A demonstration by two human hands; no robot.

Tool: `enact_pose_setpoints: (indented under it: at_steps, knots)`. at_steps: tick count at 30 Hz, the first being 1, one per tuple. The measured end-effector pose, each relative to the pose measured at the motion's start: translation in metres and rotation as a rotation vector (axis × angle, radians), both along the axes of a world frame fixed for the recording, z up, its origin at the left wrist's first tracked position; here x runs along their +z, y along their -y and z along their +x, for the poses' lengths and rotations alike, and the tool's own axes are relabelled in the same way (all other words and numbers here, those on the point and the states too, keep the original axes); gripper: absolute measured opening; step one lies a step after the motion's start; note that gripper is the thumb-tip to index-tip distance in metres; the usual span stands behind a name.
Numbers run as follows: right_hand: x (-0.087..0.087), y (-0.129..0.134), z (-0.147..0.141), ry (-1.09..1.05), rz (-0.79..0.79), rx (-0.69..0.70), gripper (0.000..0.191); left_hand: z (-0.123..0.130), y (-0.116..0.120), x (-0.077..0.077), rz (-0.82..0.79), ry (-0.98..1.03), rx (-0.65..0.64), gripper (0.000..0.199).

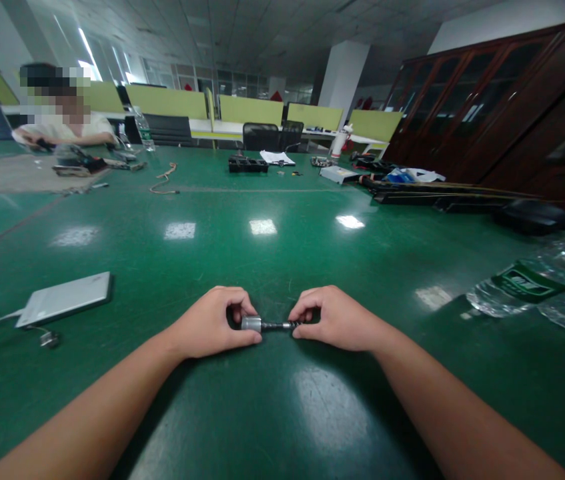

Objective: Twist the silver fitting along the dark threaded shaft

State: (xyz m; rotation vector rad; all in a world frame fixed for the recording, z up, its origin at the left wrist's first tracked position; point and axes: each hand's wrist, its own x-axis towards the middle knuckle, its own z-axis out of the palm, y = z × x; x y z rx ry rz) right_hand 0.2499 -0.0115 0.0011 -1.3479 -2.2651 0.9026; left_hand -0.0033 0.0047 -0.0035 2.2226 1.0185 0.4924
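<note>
In front of me, my left hand is closed around a short silver metal cylinder, thumb below and fingers above. A thin dark shaft runs from the cylinder toward the right, with a bright metal band and a dark spiral-looking end. My right hand pinches that spiral end between thumb and fingertips. The cylinder and shaft lie level in one line, just over or on the green table. Whether they are one piece or two joined parts I cannot tell. Fingers hide both ends.
At left lies a silver flat box with a white cable. Clear water bottles stand at right. A black tray, papers and a curled cable lie farther back. Another person sits at the far left.
</note>
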Motion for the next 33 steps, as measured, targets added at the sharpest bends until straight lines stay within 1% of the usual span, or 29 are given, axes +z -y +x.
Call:
enact_pose_setpoints:
  at_steps: [3,6,9,14,20,27,33]
  knots:
    - [-0.004,0.001,-0.005,-0.031,-0.005,-0.019,0.014,0.0,0.0,0.0,0.005,0.001,0.006,0.026]
    - [-0.01,0.004,-0.015,-0.118,-0.006,-0.072,0.02,0.0,0.0,-0.001,0.005,0.009,0.009,0.029]
    - [-0.014,0.008,-0.024,-0.168,0.032,-0.064,0.02,0.0,0.0,-0.001,0.01,0.012,0.0,0.03]
    - [-0.015,0.01,-0.03,-0.141,0.079,-0.054,0.017,0.0,0.0,-0.001,0.022,0.008,-0.006,0.03]
    - [-0.013,0.009,-0.03,-0.139,0.077,-0.041,0.015,-0.002,-0.001,-0.001,-0.011,0.037,-0.03,0.026]
    - [-0.013,0.009,-0.029,-0.132,0.112,-0.018,0.015,0.002,-0.002,-0.001,0.016,0.005,-0.016,0.023]
    - [-0.014,0.011,-0.031,-0.092,0.17,0.016,0.016,0.003,-0.002,-0.003,0.055,-0.009,-0.036,0.023]
